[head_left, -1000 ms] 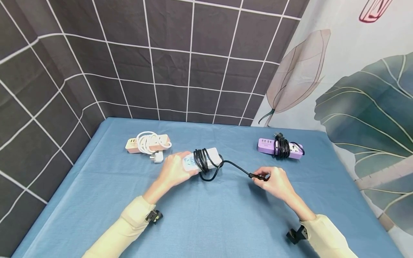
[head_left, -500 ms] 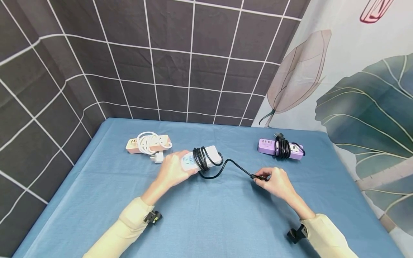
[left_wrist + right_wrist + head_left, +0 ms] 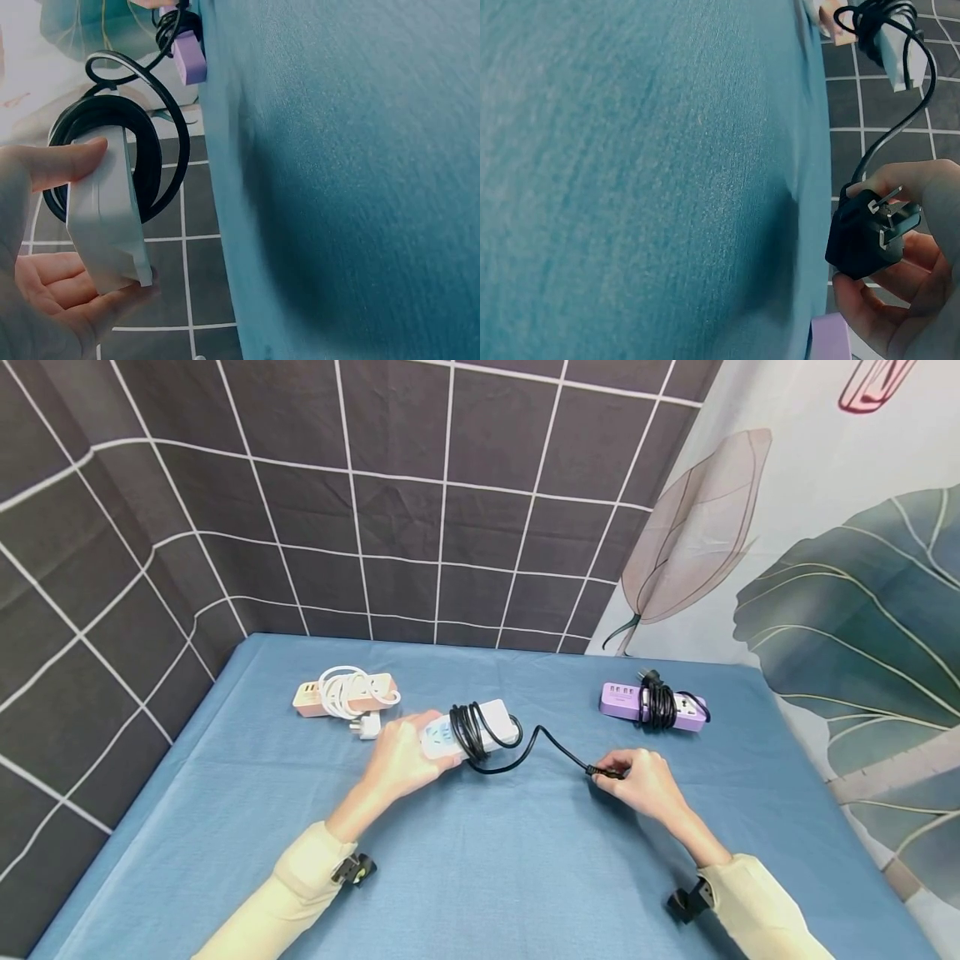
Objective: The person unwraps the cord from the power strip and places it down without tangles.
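Plainly, our sleeves (image 3: 277,893) come nearest, reaching over the blue tabletop (image 3: 510,868) with a small camera (image 3: 355,867) strapped at the left wrist. Our right hand (image 3: 637,785) pinches the black plug (image 3: 859,236) by its sides, prongs (image 3: 902,223) turned back toward the wrist, a hold that probably keeps our fingertips off the metal. From it the black cord (image 3: 536,739) bends loosely to the white strip (image 3: 495,718), so we judge it slack. Our left hand (image 3: 403,750) is clamped on that strip's near end, seemingly to steady it while leaving the loops round its middle clear. We hold strip and plug off the tabletop, their shadows falling on it. Beyond, the pink strip (image 3: 307,697) lies to our left, its white coil (image 3: 337,695) and white plug (image 3: 367,725) with it; the purple strip (image 3: 618,697) lies to our right, wrapped in a black coil (image 3: 657,703). They lie well apart, perhaps for working room between. Farthest hang a gray grid cloth (image 3: 397,518) and, rightward, a leaf-print curtain (image 3: 802,452).
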Demonstrator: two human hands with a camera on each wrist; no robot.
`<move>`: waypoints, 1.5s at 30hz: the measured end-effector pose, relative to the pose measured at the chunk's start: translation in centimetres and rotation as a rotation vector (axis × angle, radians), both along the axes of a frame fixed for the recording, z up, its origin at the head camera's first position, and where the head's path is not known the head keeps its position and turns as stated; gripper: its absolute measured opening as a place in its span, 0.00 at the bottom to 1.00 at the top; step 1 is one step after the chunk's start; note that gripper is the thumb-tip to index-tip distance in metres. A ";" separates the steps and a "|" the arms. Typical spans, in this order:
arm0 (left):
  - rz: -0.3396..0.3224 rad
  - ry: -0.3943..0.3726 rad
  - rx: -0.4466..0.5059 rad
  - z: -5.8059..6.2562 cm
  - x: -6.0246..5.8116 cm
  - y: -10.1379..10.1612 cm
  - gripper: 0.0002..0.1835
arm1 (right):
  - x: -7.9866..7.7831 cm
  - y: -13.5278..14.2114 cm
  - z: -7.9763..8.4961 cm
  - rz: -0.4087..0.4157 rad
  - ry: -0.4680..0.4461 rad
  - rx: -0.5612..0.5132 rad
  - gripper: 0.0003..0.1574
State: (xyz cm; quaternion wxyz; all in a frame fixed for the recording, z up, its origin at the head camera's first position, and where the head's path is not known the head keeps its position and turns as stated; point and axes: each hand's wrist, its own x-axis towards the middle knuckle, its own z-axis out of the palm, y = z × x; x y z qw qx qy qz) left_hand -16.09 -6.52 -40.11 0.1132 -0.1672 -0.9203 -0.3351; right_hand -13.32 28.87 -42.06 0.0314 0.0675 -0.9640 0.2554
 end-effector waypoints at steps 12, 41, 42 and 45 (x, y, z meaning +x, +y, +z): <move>-0.026 0.014 0.017 0.1 0.5 0.1 0.29 | -1.1 0.2 -0.1 -0.005 -0.020 0.000 0.03; -0.072 -0.036 0.040 0.2 1.9 0.5 0.30 | -3.9 -0.3 0.1 -0.031 -0.052 0.020 0.07; -0.075 -0.038 0.040 0.2 2.0 0.5 0.30 | -4.0 -0.3 0.2 -0.029 -0.049 0.022 0.07; -0.086 -0.040 0.039 0.2 2.1 0.6 0.30 | -4.3 -0.5 0.3 -0.035 -0.042 0.030 0.06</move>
